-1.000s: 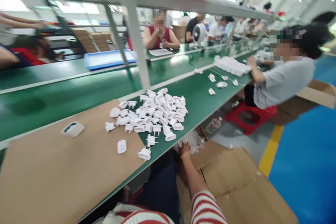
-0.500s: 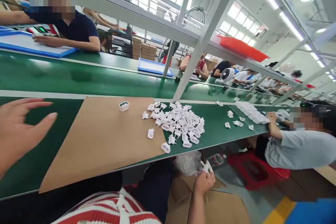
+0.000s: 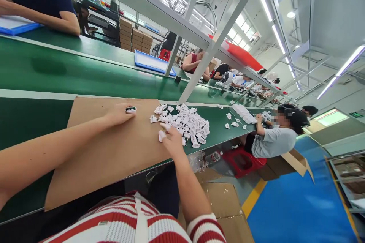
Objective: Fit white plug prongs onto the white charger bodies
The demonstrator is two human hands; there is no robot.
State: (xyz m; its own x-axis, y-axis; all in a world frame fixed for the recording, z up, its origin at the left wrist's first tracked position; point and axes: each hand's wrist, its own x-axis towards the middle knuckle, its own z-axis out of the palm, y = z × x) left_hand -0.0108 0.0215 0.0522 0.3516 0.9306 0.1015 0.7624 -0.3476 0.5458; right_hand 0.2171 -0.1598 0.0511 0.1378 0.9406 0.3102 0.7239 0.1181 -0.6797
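up from below the tabletop (image 3: 34, 117), right hand (image 3: 172, 139) now lands half open at the plug pile (image 3: 186, 121), thumb against one white plug (image 3: 161, 136); left hand (image 3: 119, 114) pinches a small white holder (image 3: 131, 109) on the cardboard sheet (image 3: 114, 155).

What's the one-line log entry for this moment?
left hand: fingertips at small white part on cardboard sheet | right hand: at plug pile edge, touching one white plug | grips: unclear
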